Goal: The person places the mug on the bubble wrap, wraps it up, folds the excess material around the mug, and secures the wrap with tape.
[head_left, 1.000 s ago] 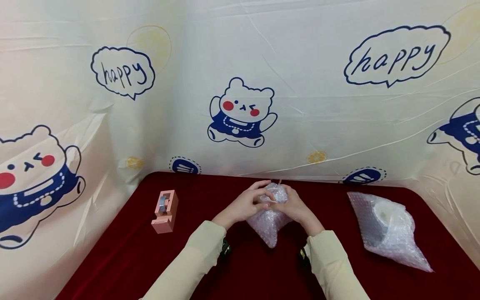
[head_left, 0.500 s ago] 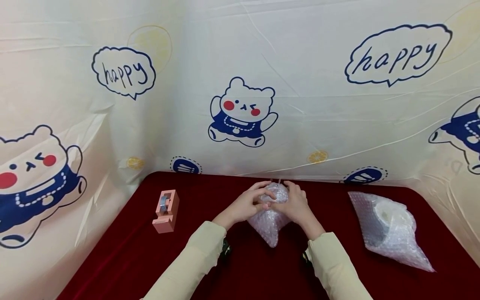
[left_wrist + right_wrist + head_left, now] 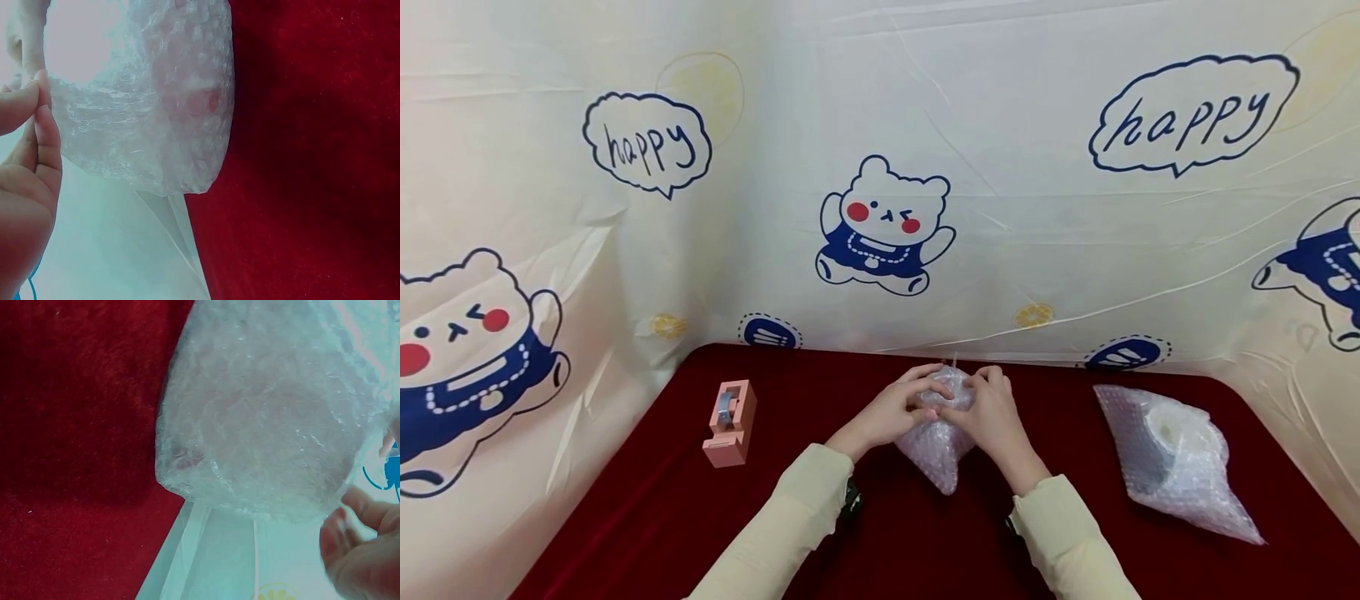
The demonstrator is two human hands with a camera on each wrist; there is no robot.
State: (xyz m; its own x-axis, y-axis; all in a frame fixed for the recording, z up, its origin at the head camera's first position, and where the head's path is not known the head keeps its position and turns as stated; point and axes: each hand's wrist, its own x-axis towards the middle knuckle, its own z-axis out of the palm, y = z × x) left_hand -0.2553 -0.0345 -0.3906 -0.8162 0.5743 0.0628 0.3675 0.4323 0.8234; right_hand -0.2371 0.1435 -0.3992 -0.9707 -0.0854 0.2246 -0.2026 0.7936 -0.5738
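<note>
A bundle wrapped in bubble wrap [image 3: 936, 450] stands on the table in the middle of the head view, its near corner pointing toward me. What is inside is hidden. My left hand [image 3: 891, 410] holds its upper left side with curved fingers; in the left wrist view the thumb and fingers [image 3: 47, 134] pinch at the wrap's edge. From the other side my right hand [image 3: 996, 414] grips the top, its fingers bent, thumb close to the left thumb. A thin clear strip [image 3: 955, 359] sticks up behind the bundle; I cannot tell whether it is tape.
A pink tape dispenser [image 3: 730, 423] with a roll in it stands at the left on the dark red tablecloth [image 3: 647, 517]. Another bubble-wrapped bundle [image 3: 1195, 467], with a pale round thing inside, lies at the right. A printed white curtain [image 3: 1037, 225] rises behind the table.
My right hand's fingers have drawn inward over the top of the bundle and bent more. The thin strip stands higher behind it. My left hand has hardly moved.
</note>
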